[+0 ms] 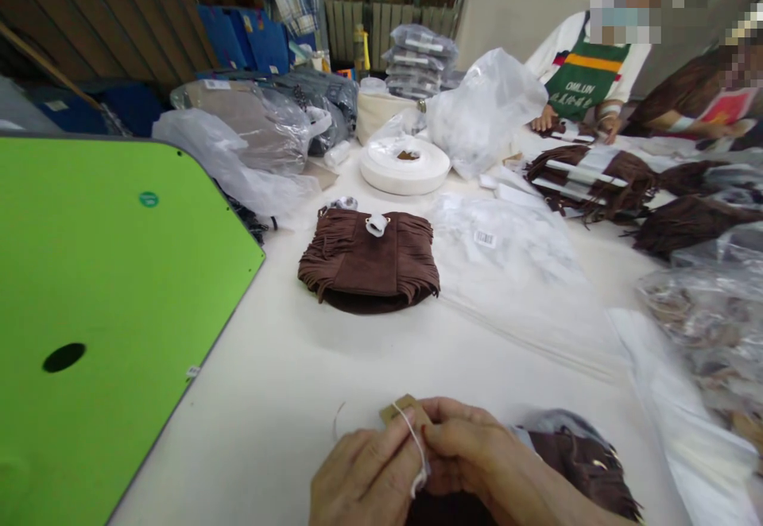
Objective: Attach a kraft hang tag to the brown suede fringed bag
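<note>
Near the bottom edge, my left hand (363, 478) and my right hand (470, 454) come together around a small tan card tag (398, 408). A thin white string (414, 438) runs from the tag over my left fingers. Both hands have their fingers closed on the tag. Under them shows a dark brown item, mostly hidden. Just right of my right hand lies a dark brown bag (572, 462) with metal fittings and some grey wrapping. Further up the table a brown fringed bag (369, 260) lies flat, with white wrapping on its clasp.
A green panel (119, 288) stands along the left. Clear plastic bags (506, 264) lie right of the fringed bag, and a white tape roll (405, 164) is behind it. Brown fringed bundles (590, 176) sit at right, near a co-worker in a green apron (587, 77); another person is further right.
</note>
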Tool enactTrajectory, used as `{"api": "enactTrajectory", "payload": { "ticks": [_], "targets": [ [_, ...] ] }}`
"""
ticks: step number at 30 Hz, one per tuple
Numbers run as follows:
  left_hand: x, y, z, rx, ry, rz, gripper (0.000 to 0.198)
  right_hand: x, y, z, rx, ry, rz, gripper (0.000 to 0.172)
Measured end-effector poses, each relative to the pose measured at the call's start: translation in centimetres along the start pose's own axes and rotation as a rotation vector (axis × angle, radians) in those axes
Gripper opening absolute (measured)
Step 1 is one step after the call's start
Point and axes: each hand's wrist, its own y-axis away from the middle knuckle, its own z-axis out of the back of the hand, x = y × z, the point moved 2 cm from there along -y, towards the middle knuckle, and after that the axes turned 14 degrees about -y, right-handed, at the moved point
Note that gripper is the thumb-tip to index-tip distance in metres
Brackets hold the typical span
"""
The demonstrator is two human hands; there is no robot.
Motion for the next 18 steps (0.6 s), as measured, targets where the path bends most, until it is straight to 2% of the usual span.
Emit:
{"api": "enactTrajectory", "payload": {
  "ticks": [4,6,9,11,13,16,18],
  "targets": [
    [1.2,-1.5,1.5,0.040,0.074,0.068,0.018,1.4,1.3,-1.3,0.074,0.201,0.050,0.025],
    [1.3,-2.2,2.0,0.044,0.096,0.104,0.016,1.7,1.7,-1.9,0.157,0.189,0.048,0.031],
    [1.7,-3.2,2.5,0.072,0.179,0.135,0.015,1.1,1.8,-2.0,0.254,0.129,-0.050,0.034],
    [2.2,-3.5,2.7,0.098,0.236,0.155,0.013,0.8,1.7,-1.5,0.206,0.235,-0.065,0.032],
    [2.9,-3.3,2.9,0.107,0.257,0.173,0.010,1.0,1.7,-0.8,0.107,0.301,-0.007,0.032],
    [3.8,-1.6,3.2,0.095,0.257,0.214,0.010,2.1,1.8,0.1,-0.046,0.219,0.117,0.038],
    [4.5,0.1,3.5,0.102,0.236,0.343,0.012,2.8,2.1,0.7,-0.143,0.241,0.171,0.044]
  ]
}}
